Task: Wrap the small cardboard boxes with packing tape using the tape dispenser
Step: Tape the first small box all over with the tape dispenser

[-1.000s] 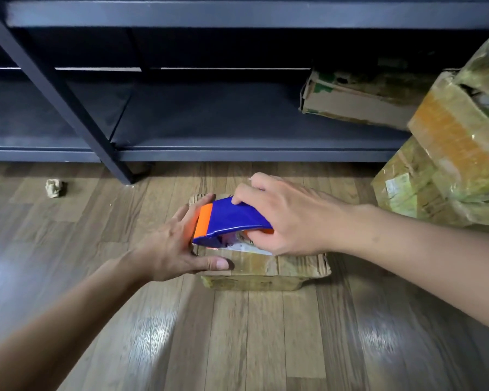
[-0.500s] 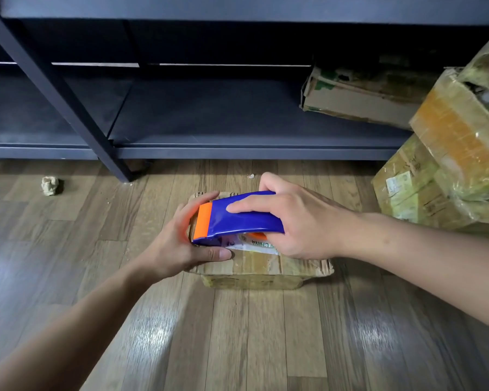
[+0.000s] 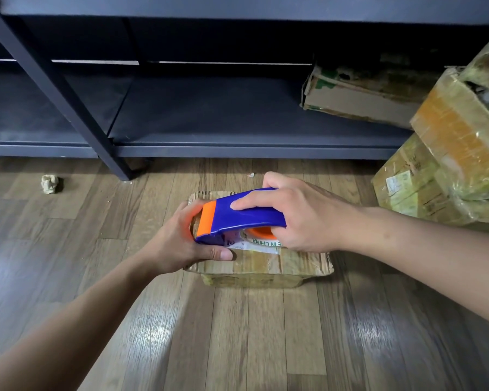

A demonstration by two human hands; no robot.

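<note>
Hands are both engaged on the work at the middle of the floor (image 3: 237, 334), each closed on its own thing. Far to the left, a crumpled wad (image 3: 50, 184) is seen lying on the boards, well apart from the work. The left hand (image 3: 178, 244) is clamped on the left end of the small cardboard box (image 3: 266, 265), with the thumb laid along the near top edge and the fingers curled over the far corner, so the box is steadied flat on the floor. The tape dispenser (image 3: 246, 218), blue with an orange nose, is held low over the box top, its nose pointed left and brought close against the left hand. It is gripped from above by the right hand (image 3: 305, 218), whose forefinger is stretched along the blue housing. Whether tape is already stuck to the cardboard cannot be told. The step in hand is judged to be the laying of a strip across the top face. For the next move, the nose would need to be pressed down and the dispenser drawn evenly along the box while the left end is held firm. To the right, wrapped boxes (image 3: 441, 176) are stacked, and another box (image 3: 359, 94) is kept on the shelf (image 3: 237, 117).
</note>
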